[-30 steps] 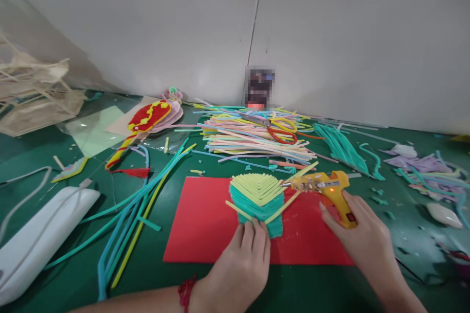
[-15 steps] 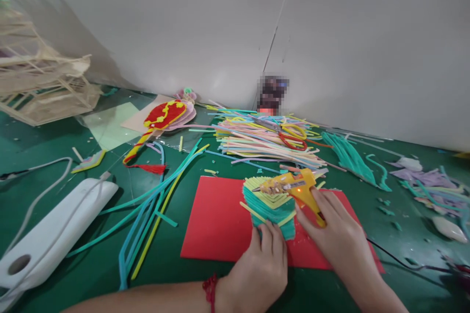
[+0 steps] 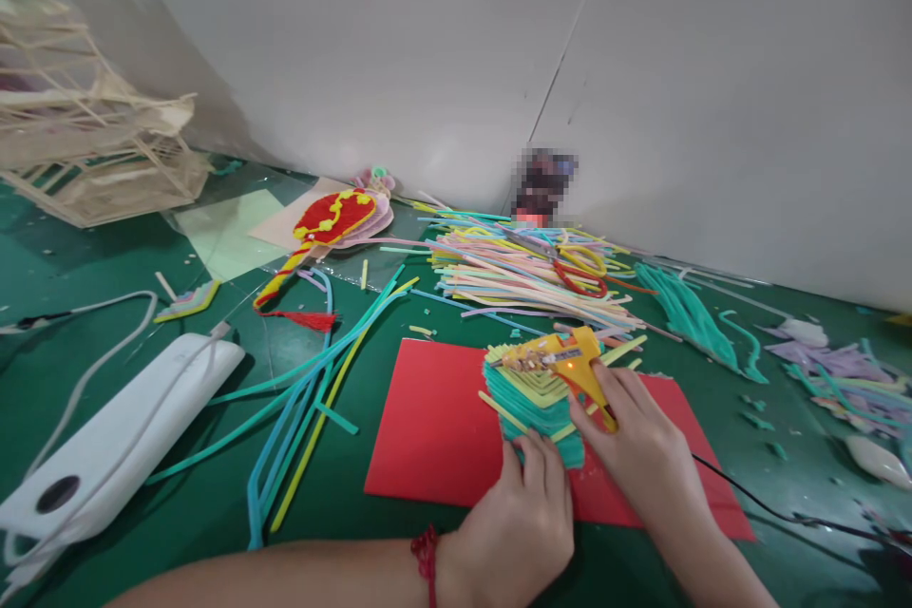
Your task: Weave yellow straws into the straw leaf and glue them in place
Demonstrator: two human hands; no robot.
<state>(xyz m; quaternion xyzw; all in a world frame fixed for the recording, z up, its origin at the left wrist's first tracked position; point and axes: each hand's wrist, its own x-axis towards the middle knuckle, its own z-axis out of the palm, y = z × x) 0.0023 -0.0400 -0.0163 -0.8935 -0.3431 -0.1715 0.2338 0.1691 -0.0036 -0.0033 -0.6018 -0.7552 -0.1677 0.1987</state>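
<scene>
My right hand [image 3: 641,442] grips a yellow hot glue gun [image 3: 574,363]; its nozzle points left over the yellow top of a leaf-shaped piece [image 3: 531,394] made of yellow and teal strips. The piece lies on a red sheet [image 3: 434,427]. My left hand [image 3: 523,518], a red string at its wrist, has its curled fingers pressed on the piece's near teal edge and pins it down.
A pile of coloured strips with red and yellow scissors [image 3: 580,271] lies behind the sheet. Long teal, blue and yellow strips [image 3: 299,399] run to the left, beside a white device [image 3: 121,437]. A red-and-yellow fan [image 3: 324,228] and a wooden stick model [image 3: 85,152] sit farther left.
My right hand has carried the glue gun leftward from the sheet's right side to over the leaf piece. The left hand stays on the piece. The view has shifted left.
</scene>
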